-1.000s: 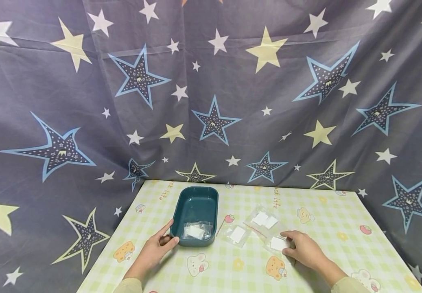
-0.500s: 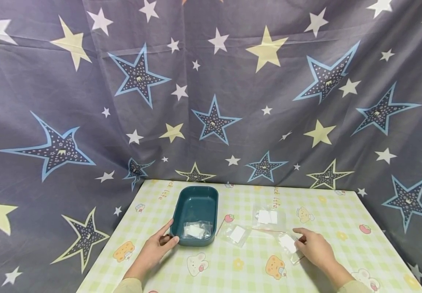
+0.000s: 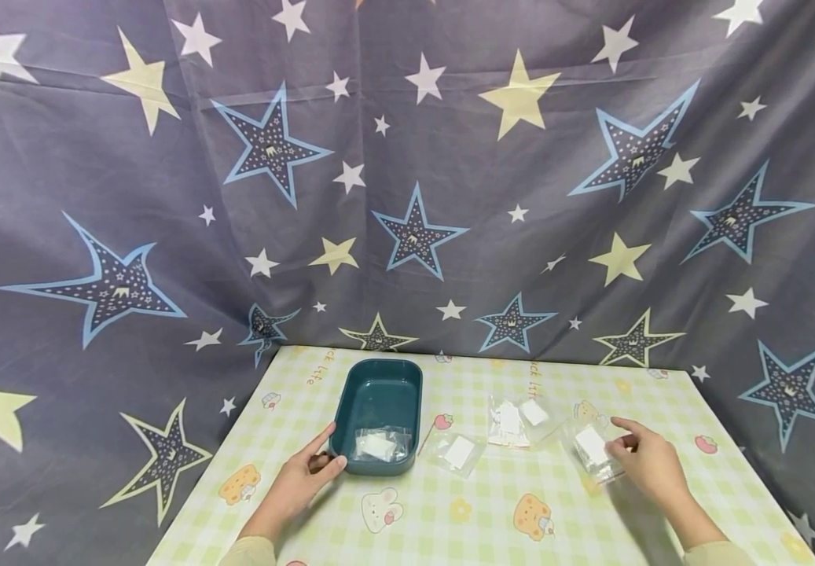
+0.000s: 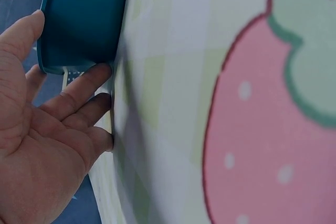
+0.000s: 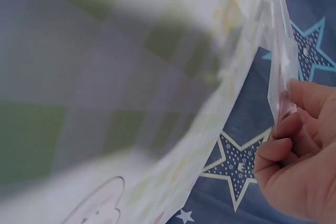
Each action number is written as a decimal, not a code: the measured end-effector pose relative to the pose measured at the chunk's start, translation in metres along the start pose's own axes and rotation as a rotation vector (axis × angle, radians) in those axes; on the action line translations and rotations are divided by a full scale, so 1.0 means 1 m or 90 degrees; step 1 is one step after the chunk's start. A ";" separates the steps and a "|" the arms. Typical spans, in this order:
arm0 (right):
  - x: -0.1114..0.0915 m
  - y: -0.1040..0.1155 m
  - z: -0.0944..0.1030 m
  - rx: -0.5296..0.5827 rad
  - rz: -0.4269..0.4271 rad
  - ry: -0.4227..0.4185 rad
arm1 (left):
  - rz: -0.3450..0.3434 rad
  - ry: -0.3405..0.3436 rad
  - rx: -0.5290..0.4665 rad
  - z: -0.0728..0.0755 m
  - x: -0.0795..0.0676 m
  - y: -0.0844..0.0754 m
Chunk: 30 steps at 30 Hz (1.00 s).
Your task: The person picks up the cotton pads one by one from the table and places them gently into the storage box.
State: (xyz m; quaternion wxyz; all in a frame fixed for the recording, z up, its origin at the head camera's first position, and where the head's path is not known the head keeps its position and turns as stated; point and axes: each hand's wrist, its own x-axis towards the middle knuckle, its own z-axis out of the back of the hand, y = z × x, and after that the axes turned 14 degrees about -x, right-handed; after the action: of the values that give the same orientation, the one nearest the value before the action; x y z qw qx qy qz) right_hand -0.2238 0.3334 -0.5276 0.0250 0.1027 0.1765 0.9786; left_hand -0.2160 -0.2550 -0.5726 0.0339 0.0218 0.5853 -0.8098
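A dark teal rectangular tray (image 3: 382, 402) stands at the left of the table, with a small clear plastic bag (image 3: 379, 446) lying inside its near end. My left hand (image 3: 306, 472) touches the tray's near left corner, thumb and fingers spread against its outside walls, as the left wrist view also shows (image 4: 58, 114). At the right, my right hand (image 3: 651, 464) pinches the edge of another clear plastic bag (image 3: 591, 446) with a white piece in it. Seen edge-on in the right wrist view, that plastic bag (image 5: 283, 66) stands between thumb and fingers.
Two overlapping clear bags (image 3: 509, 420) with white pieces lie right of centre, and another clear bag (image 3: 458, 453) lies just right of the tray. A green checked cloth (image 3: 464, 542) covers the table. A dark star-patterned curtain (image 3: 449, 275) hangs behind it.
My right hand has moved right and slightly away from me, drawing its bag off the others. The bags right of centre have shifted and spread. The left hand and tray have stayed put.
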 end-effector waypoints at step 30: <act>0.009 0.039 -0.006 0.079 0.064 -0.013 | -0.004 -0.006 -0.001 -0.001 0.001 0.002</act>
State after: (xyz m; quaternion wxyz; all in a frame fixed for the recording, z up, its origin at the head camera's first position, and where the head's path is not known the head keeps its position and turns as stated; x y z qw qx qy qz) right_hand -0.2339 0.2952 -0.5177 -0.0291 0.1228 0.2308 0.9648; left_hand -0.2164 -0.2543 -0.5747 0.0338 0.0161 0.5861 -0.8094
